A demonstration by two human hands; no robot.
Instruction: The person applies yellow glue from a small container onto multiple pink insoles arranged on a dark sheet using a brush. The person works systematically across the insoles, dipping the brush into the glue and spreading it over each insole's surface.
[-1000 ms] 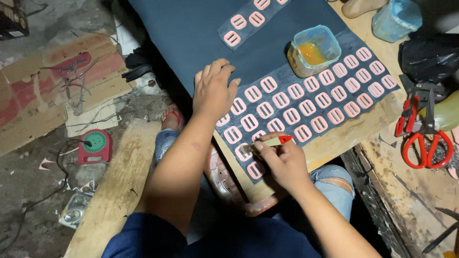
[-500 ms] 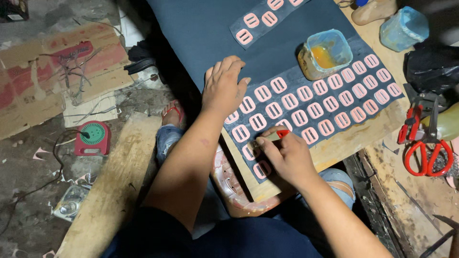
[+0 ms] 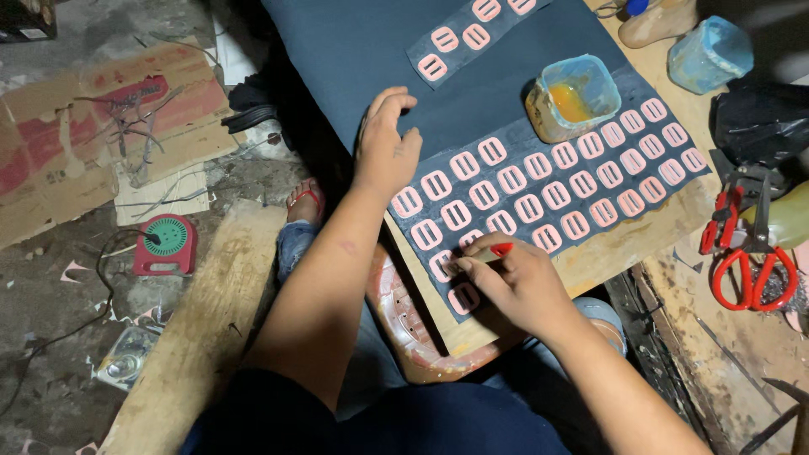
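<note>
- Fingers of the left hand (image 3: 386, 145) are loosely curled, tips pressing on the edge of the dark blue sheet (image 3: 539, 181) that carries rows of pink buckle-shaped pieces (image 3: 511, 179); the hand seems to pin the sheet flat on the wooden board (image 3: 619, 248).
- Right hand (image 3: 516, 282) sits at the near corner of the sheet, fingers pressed together and pinching a small red-tipped tool (image 3: 497, 250) whose point touches one of the pink pieces in the nearest rows.
- Risk, as I judge it: the sheet's near corner hangs close to the board's edge, so if the left hand eases off, the sheet could slide and the tool would land off its mark.
- Open tub of orange liquid (image 3: 571, 97) stands on the sheet's far edge, just beside the pink rows; a tug on the sheet might tip it and spill over the pieces.
- Red-handled scissors (image 3: 748, 253) lie well apart to the right, and a smaller strip with more pink pieces (image 3: 459, 38) rests farther up on the dark cloth.
</note>
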